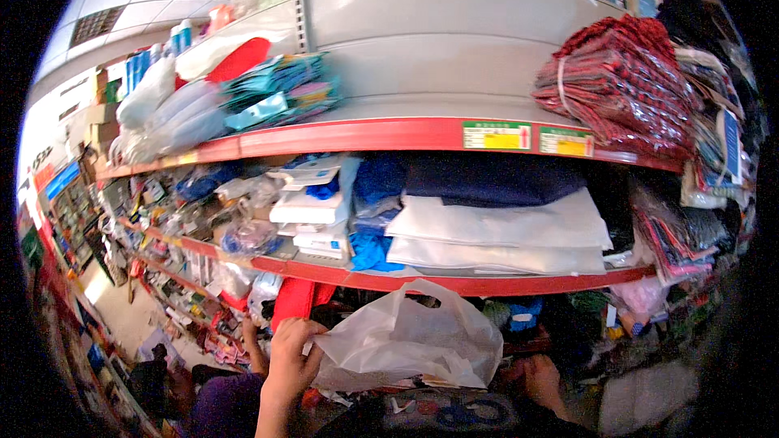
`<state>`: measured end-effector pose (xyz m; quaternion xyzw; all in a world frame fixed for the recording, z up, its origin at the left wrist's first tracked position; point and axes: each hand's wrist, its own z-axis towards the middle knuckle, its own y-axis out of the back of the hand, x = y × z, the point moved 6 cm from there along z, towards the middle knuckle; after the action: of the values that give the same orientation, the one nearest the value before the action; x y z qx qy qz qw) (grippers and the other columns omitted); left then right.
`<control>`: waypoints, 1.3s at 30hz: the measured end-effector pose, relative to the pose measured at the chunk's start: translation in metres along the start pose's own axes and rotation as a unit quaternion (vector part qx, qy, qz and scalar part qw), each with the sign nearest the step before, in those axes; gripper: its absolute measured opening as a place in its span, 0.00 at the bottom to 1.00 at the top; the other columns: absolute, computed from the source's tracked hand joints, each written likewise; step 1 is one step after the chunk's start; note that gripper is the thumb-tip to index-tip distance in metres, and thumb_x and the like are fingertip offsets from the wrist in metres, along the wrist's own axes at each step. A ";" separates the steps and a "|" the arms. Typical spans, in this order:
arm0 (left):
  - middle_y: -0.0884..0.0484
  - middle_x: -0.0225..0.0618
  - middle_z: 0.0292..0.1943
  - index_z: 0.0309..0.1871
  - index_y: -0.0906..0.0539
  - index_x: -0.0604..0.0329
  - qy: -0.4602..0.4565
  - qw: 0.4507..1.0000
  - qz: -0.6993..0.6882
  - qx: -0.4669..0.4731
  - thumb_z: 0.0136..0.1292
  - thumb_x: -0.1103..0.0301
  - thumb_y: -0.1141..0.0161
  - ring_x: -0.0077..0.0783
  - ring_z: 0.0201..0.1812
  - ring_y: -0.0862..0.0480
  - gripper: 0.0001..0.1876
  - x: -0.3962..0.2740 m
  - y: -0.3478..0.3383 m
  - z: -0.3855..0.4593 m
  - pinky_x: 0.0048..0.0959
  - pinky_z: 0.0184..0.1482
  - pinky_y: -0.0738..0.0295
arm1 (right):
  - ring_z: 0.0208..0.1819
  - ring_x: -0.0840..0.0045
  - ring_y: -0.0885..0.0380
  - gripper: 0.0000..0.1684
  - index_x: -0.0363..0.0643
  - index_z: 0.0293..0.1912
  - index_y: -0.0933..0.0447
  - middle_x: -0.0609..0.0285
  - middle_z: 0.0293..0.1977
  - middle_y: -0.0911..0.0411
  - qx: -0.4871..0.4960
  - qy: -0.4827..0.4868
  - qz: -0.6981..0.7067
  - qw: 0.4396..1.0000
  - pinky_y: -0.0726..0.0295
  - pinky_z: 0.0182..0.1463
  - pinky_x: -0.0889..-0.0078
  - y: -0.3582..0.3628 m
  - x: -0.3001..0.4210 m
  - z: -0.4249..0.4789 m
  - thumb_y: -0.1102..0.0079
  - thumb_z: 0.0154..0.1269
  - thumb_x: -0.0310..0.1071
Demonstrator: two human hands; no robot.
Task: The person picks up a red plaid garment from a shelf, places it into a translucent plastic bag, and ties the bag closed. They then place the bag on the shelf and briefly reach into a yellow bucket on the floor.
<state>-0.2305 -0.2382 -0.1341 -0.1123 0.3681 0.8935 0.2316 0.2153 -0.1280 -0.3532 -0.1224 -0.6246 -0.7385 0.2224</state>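
Note:
My left hand point(294, 350) is pinched on the upper left edge of a translucent white plastic carrier bag point(420, 334) below the middle shelf. The bag's cut-out handle stands up near its top, and pale contents show at its lower part. On the bag's other side, my right hand point(535, 377) is dim and blurred, beside its lower right edge; whether it grips the plastic cannot be told. Behind the bag runs the red shelf edge point(499, 285), with white packs point(493, 225) and a folded dark blue cloth point(493, 176) above it.
On the upper shelf lie teal packets point(283, 91) at left and a strapped stack of red-and-grey wrapped textiles point(621, 85) at right. White boxes point(313, 210) stand on the middle shelf. Another person's hand point(251, 331) and purple garment point(225, 404) are close by on the left.

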 end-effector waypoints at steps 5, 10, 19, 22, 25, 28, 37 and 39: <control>0.19 0.42 0.32 0.38 0.20 0.61 0.024 0.999 0.040 -0.015 0.48 0.79 0.37 0.49 0.38 0.20 0.12 0.001 0.013 -0.010 0.39 0.44 0.27 | 0.40 0.49 0.23 0.15 0.38 0.42 0.24 0.43 0.38 0.24 0.005 -0.042 -0.023 0.999 0.25 0.42 0.47 -0.017 -0.006 0.006 0.43 0.69 0.42; 0.21 0.42 0.31 0.39 0.19 0.60 0.066 0.997 0.032 0.003 0.49 0.78 0.36 0.48 0.37 0.20 0.12 0.009 0.014 -0.014 0.39 0.42 0.27 | 0.38 0.50 0.23 0.16 0.38 0.41 0.25 0.44 0.36 0.24 -0.002 -0.010 -0.007 1.000 0.25 0.41 0.45 -0.026 -0.008 0.007 0.46 0.71 0.43; 0.21 0.42 0.30 0.38 0.19 0.60 0.047 0.998 0.033 0.002 0.49 0.78 0.37 0.48 0.36 0.20 0.11 0.008 0.014 -0.008 0.39 0.42 0.27 | 0.37 0.49 0.24 0.18 0.39 0.42 0.25 0.44 0.36 0.24 0.017 0.020 0.003 1.000 0.25 0.40 0.45 -0.032 -0.014 0.004 0.51 0.73 0.45; 0.20 0.42 0.31 0.38 0.19 0.61 0.057 0.998 0.010 0.007 0.48 0.78 0.38 0.48 0.38 0.20 0.11 0.015 0.010 -0.010 0.39 0.43 0.27 | 0.37 0.49 0.24 0.17 0.39 0.42 0.25 0.43 0.36 0.24 0.029 0.017 -0.012 0.999 0.26 0.41 0.45 -0.030 -0.012 0.001 0.50 0.73 0.44; 0.20 0.43 0.33 0.38 0.19 0.61 0.053 0.998 0.014 0.016 0.48 0.79 0.38 0.48 0.40 0.20 0.11 0.018 0.009 -0.011 0.38 0.45 0.27 | 0.37 0.48 0.24 0.17 0.38 0.42 0.24 0.42 0.37 0.24 0.030 0.019 -0.008 0.999 0.26 0.41 0.44 -0.044 -0.029 0.003 0.50 0.72 0.44; 0.20 0.42 0.31 0.37 0.18 0.61 0.032 0.999 0.019 0.008 0.49 0.78 0.37 0.48 0.37 0.20 0.10 0.012 0.008 -0.005 0.39 0.42 0.26 | 0.36 0.47 0.25 0.18 0.38 0.42 0.24 0.42 0.37 0.25 0.038 0.038 0.001 0.999 0.26 0.39 0.44 -0.068 -0.057 0.007 0.50 0.72 0.44; 0.19 0.43 0.33 0.39 0.18 0.61 0.075 0.997 -0.008 0.024 0.51 0.78 0.36 0.48 0.37 0.18 0.11 0.017 0.006 -0.012 0.37 0.40 0.24 | 0.33 0.52 0.28 0.20 0.39 0.41 0.25 0.47 0.33 0.28 0.029 0.062 -0.005 0.998 0.29 0.35 0.47 -0.045 -0.029 0.006 0.54 0.76 0.47; 0.18 0.43 0.35 0.40 0.18 0.61 0.113 0.992 -0.013 0.046 0.50 0.80 0.37 0.47 0.39 0.18 0.12 0.019 0.004 -0.016 0.36 0.42 0.23 | 0.33 0.53 0.29 0.19 0.40 0.42 0.25 0.49 0.33 0.28 0.031 0.097 0.019 0.995 0.30 0.35 0.48 -0.049 -0.036 0.004 0.55 0.77 0.47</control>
<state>-0.2486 -0.2457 -0.1501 -0.2067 0.4313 0.8539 0.2054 0.2223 -0.1116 -0.4116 -0.0550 -0.6203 -0.7230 0.2991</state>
